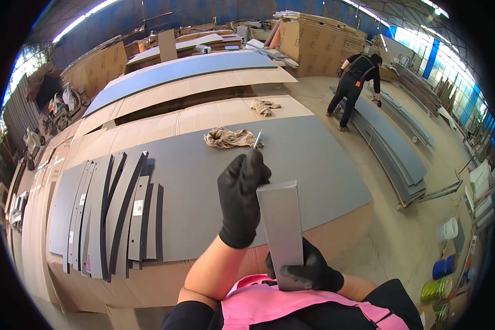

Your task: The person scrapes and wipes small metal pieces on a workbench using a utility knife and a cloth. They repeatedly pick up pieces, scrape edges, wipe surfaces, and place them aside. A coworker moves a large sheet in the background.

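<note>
My left hand (241, 196), in a black glove, is raised over the large grey panel (189, 185). It grips a thin, pointed metal tool (258, 139) that sticks up from the fist; its exact kind is hard to tell. Close to my chest, my right hand (313, 266), also gloved in black, is closed around the lower part of a grey board strip (281, 231). The strip points away from me, its far end just right of my left wrist. Beyond the left fist, a crumpled beige cloth (231, 137) lies on the panel.
Several narrow grey strips (115, 214), some with labels, lie at the panel's left. Behind are cardboard sheets (181, 115), another cloth (265, 107) and a long blue-grey panel (181, 74). At right, a person (357, 86) bends over stacked long panels (379, 140); buckets (444, 266) stand nearer.
</note>
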`<state>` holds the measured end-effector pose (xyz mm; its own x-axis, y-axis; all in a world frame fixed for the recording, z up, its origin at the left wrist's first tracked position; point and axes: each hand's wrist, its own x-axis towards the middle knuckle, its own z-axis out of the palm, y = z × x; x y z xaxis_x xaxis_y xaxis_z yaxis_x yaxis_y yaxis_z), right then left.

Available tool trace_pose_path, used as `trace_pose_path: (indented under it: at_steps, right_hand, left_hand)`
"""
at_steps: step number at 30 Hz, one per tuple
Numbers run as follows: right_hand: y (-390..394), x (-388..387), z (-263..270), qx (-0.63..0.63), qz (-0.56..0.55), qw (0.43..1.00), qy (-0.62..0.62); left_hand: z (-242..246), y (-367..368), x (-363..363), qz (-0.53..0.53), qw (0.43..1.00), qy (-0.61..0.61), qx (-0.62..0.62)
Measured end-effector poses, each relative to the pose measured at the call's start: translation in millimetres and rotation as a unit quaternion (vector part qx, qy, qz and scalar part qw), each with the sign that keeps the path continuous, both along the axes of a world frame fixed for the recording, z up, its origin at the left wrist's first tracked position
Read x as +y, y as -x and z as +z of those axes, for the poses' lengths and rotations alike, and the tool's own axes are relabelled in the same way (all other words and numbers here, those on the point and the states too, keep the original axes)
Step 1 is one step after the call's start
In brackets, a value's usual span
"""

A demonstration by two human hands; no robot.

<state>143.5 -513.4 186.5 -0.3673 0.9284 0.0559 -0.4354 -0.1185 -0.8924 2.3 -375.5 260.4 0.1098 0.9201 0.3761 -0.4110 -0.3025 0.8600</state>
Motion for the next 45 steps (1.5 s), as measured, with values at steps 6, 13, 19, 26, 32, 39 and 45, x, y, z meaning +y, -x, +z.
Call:
trace_pose_path:
  at_steps: [6, 13, 19, 26, 32, 39, 45]
  right_hand:
    - [2.3, 3.9, 8.6, 0.037, 0.001, 0.999, 0.022]
    - [9.3, -0.8, 10.1, -0.013, -0.031, 0.999, 0.027]
    - [18.9, -8.7, 3.8, -0.071, -0.069, 0.995, -0.003]
    - [19.4, -14.4, 5.4, -0.017, -0.041, 0.999, 0.027]
    - [16.7, -19.9, 11.8, -0.007, -0.056, 0.998, 0.024]
    - [25.1, -25.2, 2.1, -0.062, -0.096, 0.993, -0.001]
    - [25.8, -20.7, -6.1, -0.014, -0.054, 0.998, 0.009]
  left_hand:
    - [-11.3, 17.4, -3.2, -0.068, 0.996, -0.023, -0.044]
    - [-22.1, 23.9, -23.3, -0.144, 0.982, -0.114, -0.041]
    - [-14.7, 17.8, -26.2, -0.064, 0.995, -0.055, -0.045]
    - [-8.4, 16.4, -20.7, 0.04, 0.99, -0.118, 0.068]
    - [-15.8, 19.9, -40.4, -0.201, 0.97, -0.074, -0.112]
    - [-14.2, 20.5, -43.9, -0.11, 0.991, -0.04, -0.061]
    - [-6.6, 16.1, -24.3, -0.047, 0.999, 0.024, -0.01]
